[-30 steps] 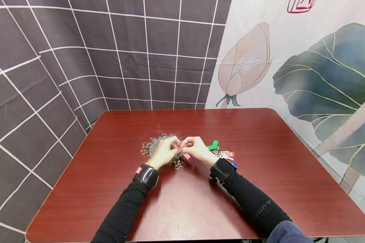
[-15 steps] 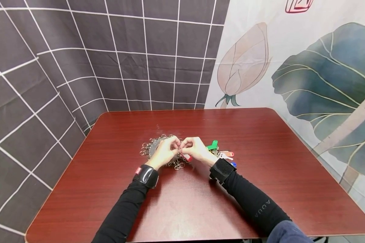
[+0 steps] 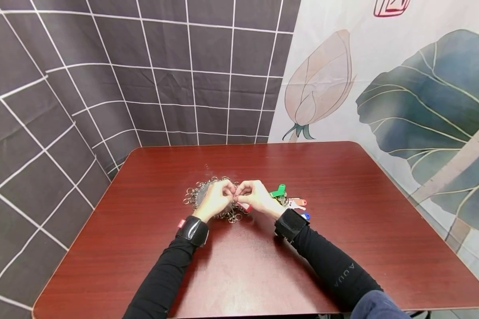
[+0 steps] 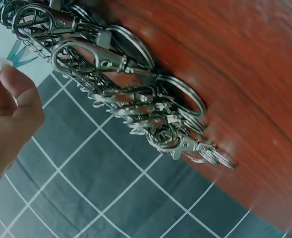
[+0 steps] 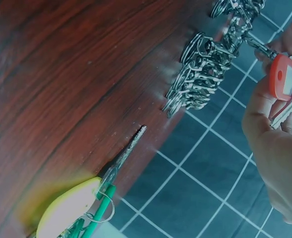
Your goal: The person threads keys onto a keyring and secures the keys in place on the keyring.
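Note:
In the head view my left hand (image 3: pixel 215 200) and right hand (image 3: pixel 256 195) meet at the fingertips, over the right side of a heap of metal swivel clasps and split rings (image 3: pixel 190 195). The right hand (image 5: pixel 265 131) pinches a key set with a red tag (image 5: pixel 280 74); a silver key (image 5: pixel 287 113) hangs before its palm. A clasp (image 5: pixel 259 47) runs from the heap to the fingers by the tag, where the left hand appears to pinch it. Thumb and forefinger of the left hand (image 4: pixel 19 106) are bent together; their tips are partly out of frame.
Right of the hands lie more keys with a green tag (image 3: pixel 279 190), an orange tag (image 3: pixel 300 202) and a blue tag (image 3: pixel 305 215). A yellow tag (image 5: pixel 69 210) shows close up in the right wrist view. All rest on a reddish wooden table (image 3: pixel 143 261) before a gridded backdrop.
Both hands stay in nearly the same place, fingertips together. The red tag shows a little less below the right hand than a second ago. Heap and loose keys have not moved.

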Demonstrator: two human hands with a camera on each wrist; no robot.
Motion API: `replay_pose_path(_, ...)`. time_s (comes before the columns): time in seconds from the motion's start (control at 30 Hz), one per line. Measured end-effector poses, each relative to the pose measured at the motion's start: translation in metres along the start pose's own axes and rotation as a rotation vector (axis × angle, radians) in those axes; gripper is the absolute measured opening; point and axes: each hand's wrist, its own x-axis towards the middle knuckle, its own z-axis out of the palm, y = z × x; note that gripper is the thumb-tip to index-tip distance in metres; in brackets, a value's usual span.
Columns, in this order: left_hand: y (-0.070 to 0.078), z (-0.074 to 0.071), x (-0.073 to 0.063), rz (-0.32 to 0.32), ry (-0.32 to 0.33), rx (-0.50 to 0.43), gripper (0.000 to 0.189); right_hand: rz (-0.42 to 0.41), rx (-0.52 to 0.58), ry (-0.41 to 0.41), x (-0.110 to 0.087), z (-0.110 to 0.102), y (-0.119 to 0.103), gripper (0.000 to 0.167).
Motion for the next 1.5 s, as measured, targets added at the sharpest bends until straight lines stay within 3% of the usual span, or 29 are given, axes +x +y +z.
replay_pose_path(0.13, 0.0, 0.002, -0.001, 0.041, 0.005, -0.009, 0.018, 0.063, 0.049, 0.013, 0.002, -0.002, 0.001, 0.016)
replay_pose_path(0.2, 0.0, 0.002, -0.001, 0.065, 0.011, 0.0, 0.018, 0.084, 0.085, 0.026, 0.005, -0.001, 0.012, 0.018)
replay_pose_path(0.37, 0.0, 0.002, -0.001, 0.073, 0.017, 0.018, 0.019, 0.063, 0.084, 0.04, 0.004, 0.002, 0.013, 0.017)
replay_pose_path(0.57, -0.001, -0.001, -0.001, 0.004, 0.014, 0.033, 0.019, -0.009, -0.012, 0.02, 0.003, 0.003, 0.01, 0.014)
replay_pose_path(0.67, -0.001, -0.002, -0.001, -0.023, 0.01, 0.03, 0.02, -0.014, -0.006, 0.009, 0.005, 0.003, 0.011, 0.014)
replay_pose_path(0.97, 0.003, -0.002, -0.002, 0.083, 0.016, 0.039, 0.018, 0.086, 0.154, 0.031, 0.006, 0.002, 0.019, 0.018)
replay_pose_path(1.17, -0.001, 0.0, -0.002, 0.059, 0.008, 0.034, 0.017, 0.076, 0.163, 0.028, 0.005, 0.002, 0.02, 0.018)
replay_pose_path(1.5, 0.0, 0.0, 0.0, -0.015, 0.008, 0.021, 0.019, 0.017, 0.08, -0.001, 0.004, 0.001, 0.019, 0.013)
